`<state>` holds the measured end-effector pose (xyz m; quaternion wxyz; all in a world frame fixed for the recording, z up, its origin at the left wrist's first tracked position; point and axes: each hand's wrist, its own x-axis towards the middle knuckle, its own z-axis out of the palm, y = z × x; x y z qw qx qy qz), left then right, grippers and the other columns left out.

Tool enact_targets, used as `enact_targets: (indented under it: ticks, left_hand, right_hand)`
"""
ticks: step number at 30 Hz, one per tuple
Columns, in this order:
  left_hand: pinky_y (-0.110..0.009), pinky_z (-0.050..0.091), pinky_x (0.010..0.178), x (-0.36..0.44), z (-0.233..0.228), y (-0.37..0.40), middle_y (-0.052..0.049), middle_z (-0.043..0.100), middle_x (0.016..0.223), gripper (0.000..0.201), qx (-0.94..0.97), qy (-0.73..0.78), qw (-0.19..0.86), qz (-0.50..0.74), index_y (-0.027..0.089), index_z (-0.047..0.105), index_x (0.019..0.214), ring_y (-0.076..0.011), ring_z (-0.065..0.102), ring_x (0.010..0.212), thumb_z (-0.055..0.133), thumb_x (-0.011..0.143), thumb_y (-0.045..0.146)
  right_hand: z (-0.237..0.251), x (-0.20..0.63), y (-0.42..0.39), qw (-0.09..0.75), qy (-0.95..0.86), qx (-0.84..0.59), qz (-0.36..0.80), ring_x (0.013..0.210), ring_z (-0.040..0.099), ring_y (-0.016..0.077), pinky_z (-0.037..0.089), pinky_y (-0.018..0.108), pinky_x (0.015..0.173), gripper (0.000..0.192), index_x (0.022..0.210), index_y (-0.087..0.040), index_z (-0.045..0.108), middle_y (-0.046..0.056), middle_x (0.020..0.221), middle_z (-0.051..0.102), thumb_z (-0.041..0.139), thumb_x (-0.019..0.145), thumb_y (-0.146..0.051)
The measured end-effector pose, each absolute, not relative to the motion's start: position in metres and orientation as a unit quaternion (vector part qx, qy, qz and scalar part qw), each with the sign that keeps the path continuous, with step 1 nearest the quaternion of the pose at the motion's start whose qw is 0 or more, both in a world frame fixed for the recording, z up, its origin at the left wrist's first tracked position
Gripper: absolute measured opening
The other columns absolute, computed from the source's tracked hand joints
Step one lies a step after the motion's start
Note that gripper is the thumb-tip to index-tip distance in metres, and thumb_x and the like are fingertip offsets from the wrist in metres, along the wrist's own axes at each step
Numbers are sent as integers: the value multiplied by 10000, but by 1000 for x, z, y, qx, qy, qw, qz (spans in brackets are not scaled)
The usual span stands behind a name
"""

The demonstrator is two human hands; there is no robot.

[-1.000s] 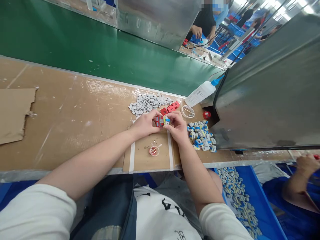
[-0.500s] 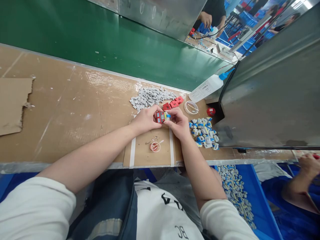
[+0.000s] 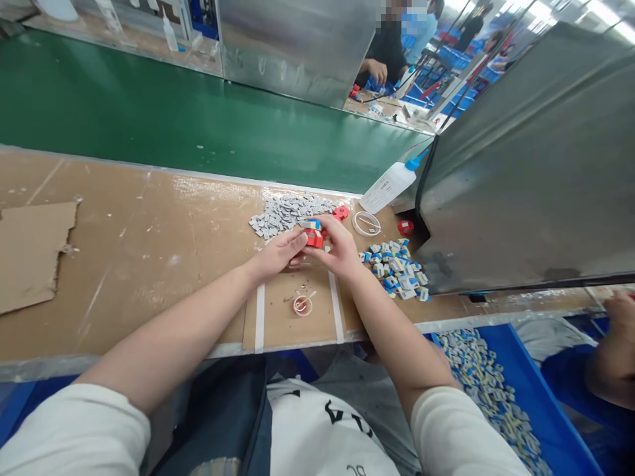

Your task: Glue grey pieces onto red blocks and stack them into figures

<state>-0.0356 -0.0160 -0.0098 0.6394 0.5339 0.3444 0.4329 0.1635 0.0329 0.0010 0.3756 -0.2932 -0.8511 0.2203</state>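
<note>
My left hand (image 3: 278,254) and my right hand (image 3: 337,250) meet over the brown bench top (image 3: 149,264). Between their fingertips sits a small red part (image 3: 314,238) with a blue and white piece (image 3: 310,225) at its far end. My right hand grips the red part from the right; my left fingers touch it from the left. A heap of small grey pieces (image 3: 288,210) lies just beyond my hands. Another red part (image 3: 340,213) lies behind my right hand. Several blue and white pieces (image 3: 394,268) are piled to the right.
A small dish with a stick (image 3: 302,304) sits near the bench edge. A white ring-shaped dish (image 3: 366,223), a white squeeze bottle (image 3: 389,187) and a grey metal housing (image 3: 520,178) stand on the right. A green conveyor belt (image 3: 173,125) runs behind. A blue bin (image 3: 501,396) holds more pieces.
My hands have shifted slightly away from me toward the grey heap, and the blue and white piece now shows at the far end of the red part. The camera has tilted a little.
</note>
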Motion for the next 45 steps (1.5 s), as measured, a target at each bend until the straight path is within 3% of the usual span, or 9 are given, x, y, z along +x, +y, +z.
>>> enact_targets:
  ticks: [3, 7, 12, 18, 23, 30, 45]
  left_hand:
    - [-336, 479, 633, -49, -8, -14, -55, 671, 831, 760, 649, 420, 481, 414, 229, 615, 937, -189, 604, 694, 426, 901, 965]
    - [-338, 489, 744, -69, 0, -14, -110, 761, 1151, 826, 788, 484, 172, 340, 243, 651, 1290, -263, 713, 947, 488, 892, 948]
    - [-331, 406, 644, -75, 3, -17, -101, 743, 926, 748, 854, 449, 7, 263, 220, 706, 1109, -234, 680, 789, 376, 986, 880]
    - [-348, 400, 620, -69, 10, -27, -71, 666, 741, 708, 870, 398, -71, 283, 244, 676, 893, -215, 613, 678, 382, 980, 882]
    - [-342, 324, 551, -62, 25, -31, -24, 546, 602, 691, 882, 342, -115, 302, 235, 571, 740, -170, 485, 553, 369, 1017, 835]
    - [-329, 225, 515, -57, 36, -31, 38, 385, 513, 719, 896, 299, -102, 314, 228, 371, 616, -127, 317, 499, 451, 1005, 827]
    - [-324, 242, 524, -61, 37, -33, 25, 421, 548, 703, 910, 286, -83, 289, 224, 462, 633, -137, 339, 514, 433, 1027, 806]
  right_hand:
    - [-1, 161, 41, 377, -861, -291, 180, 1139, 731, 324, 616, 528, 1020, 499, 1320, -251, 689, 150, 1237, 766, 763, 955, -584]
    - [-6, 166, 42, 344, -900, -251, 94, 1116, 739, 335, 632, 512, 952, 490, 1348, -221, 680, 175, 1215, 771, 715, 991, -554]
    - [-7, 170, 36, 327, -920, -206, 70, 1026, 713, 328, 604, 499, 885, 554, 1322, -189, 678, 180, 1149, 759, 658, 1005, -643]
    - [-5, 170, 33, 351, -919, -167, 63, 767, 588, 226, 442, 366, 656, 546, 1004, -222, 669, 73, 865, 648, 583, 992, -761]
    - [-2, 167, 26, 332, -935, -126, 7, 666, 427, 191, 292, 357, 620, 622, 790, -239, 563, 18, 742, 506, 433, 1039, -794]
    - [6, 165, 19, 343, -936, -83, -9, 692, 346, 192, 247, 340, 654, 649, 762, -223, 550, -3, 732, 459, 348, 1093, -743]
    - [14, 172, 13, 282, -955, -87, -32, 709, 352, 192, 210, 348, 674, 566, 807, -211, 575, 5, 766, 490, 372, 1130, -629]
